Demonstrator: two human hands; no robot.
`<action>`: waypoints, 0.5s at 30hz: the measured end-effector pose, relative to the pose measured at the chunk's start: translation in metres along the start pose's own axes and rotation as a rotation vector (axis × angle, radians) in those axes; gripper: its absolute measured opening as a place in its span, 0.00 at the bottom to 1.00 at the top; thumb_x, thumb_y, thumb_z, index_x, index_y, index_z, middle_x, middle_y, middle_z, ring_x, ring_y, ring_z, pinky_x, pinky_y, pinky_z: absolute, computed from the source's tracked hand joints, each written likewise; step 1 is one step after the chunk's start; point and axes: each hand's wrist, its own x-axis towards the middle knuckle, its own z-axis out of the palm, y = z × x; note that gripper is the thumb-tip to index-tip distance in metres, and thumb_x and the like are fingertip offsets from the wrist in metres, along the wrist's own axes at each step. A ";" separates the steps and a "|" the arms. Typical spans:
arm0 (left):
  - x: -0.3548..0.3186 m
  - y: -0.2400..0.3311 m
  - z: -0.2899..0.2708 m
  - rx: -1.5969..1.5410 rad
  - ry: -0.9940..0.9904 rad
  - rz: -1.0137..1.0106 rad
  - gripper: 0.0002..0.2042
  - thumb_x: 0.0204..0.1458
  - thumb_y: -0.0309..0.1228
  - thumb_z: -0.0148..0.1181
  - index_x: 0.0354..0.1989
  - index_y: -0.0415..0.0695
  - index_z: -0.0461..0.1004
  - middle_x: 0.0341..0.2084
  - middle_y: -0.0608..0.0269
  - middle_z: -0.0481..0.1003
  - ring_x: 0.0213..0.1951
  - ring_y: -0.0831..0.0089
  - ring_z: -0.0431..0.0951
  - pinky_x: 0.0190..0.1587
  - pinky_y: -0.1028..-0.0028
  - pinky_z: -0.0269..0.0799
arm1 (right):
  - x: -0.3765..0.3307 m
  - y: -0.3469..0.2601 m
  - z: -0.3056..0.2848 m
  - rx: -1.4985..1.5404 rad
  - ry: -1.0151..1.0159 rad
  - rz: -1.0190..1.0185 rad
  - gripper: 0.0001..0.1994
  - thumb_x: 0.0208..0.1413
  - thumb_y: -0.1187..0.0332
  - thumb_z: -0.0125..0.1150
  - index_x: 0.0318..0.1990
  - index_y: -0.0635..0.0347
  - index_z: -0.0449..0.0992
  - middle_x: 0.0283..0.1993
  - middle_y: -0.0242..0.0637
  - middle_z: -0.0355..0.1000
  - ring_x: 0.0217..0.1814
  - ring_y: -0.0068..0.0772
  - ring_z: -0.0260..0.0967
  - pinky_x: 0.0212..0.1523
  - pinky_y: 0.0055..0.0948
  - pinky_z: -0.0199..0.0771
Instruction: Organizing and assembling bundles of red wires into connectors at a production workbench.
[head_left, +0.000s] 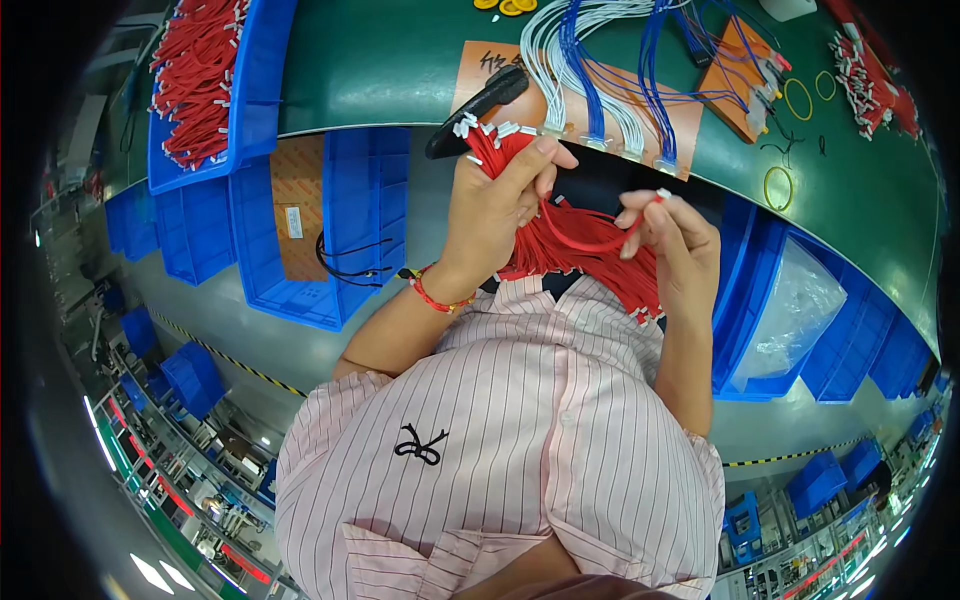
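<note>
My left hand (505, 190) is closed around a bundle of red cables whose white connectors (485, 132) poke out past the thumb. In my right hand (675, 230), thumb and fingers pinch the end of a single red cable (590, 245) tipped with a white connector (663, 194). That cable bows down between the two hands. More red cables (590, 265) spread across my lap, their white ends gathered toward the right. Just beyond the left hand, a black-handled tool (490, 105) lies at the bench edge, its kind unclear.
A blue bin (255, 110) heaped with red cables (200, 80) stands on the green bench (390, 70) at left. White and blue wires (590, 60) lie beyond my hands; more red cables (880, 95) sit at far right. Blue bins (365, 230) hang below the bench edge.
</note>
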 end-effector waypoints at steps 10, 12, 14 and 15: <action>-0.001 0.010 -0.010 -0.012 -0.172 -0.067 0.17 0.66 0.34 0.47 0.46 0.30 0.76 0.26 0.65 0.75 0.14 0.90 0.56 0.16 0.84 0.49 | 0.011 -0.006 0.008 -0.239 0.165 -0.044 0.14 0.67 0.66 0.52 0.40 0.70 0.80 0.26 0.35 0.73 0.23 0.18 0.65 0.26 0.17 0.67; -0.002 0.007 -0.012 -0.012 -0.174 -0.080 0.17 0.66 0.34 0.46 0.47 0.30 0.75 0.27 0.63 0.76 0.14 0.90 0.55 0.15 0.84 0.49 | 0.011 -0.008 0.008 -0.248 0.152 -0.039 0.14 0.67 0.67 0.52 0.39 0.70 0.80 0.25 0.35 0.73 0.23 0.18 0.65 0.26 0.17 0.66; -0.005 0.008 -0.013 -0.020 -0.168 -0.084 0.17 0.66 0.34 0.45 0.48 0.30 0.75 0.28 0.62 0.76 0.13 0.90 0.55 0.15 0.85 0.49 | 0.011 -0.008 0.006 -0.223 0.148 -0.032 0.13 0.66 0.68 0.52 0.39 0.70 0.80 0.25 0.35 0.72 0.23 0.18 0.65 0.26 0.17 0.66; -0.006 0.008 -0.014 -0.025 -0.163 -0.086 0.17 0.66 0.33 0.45 0.49 0.30 0.75 0.28 0.62 0.76 0.13 0.90 0.55 0.15 0.85 0.49 | 0.011 -0.008 0.006 -0.212 0.145 -0.027 0.13 0.66 0.68 0.52 0.39 0.70 0.80 0.25 0.35 0.72 0.23 0.18 0.65 0.26 0.17 0.66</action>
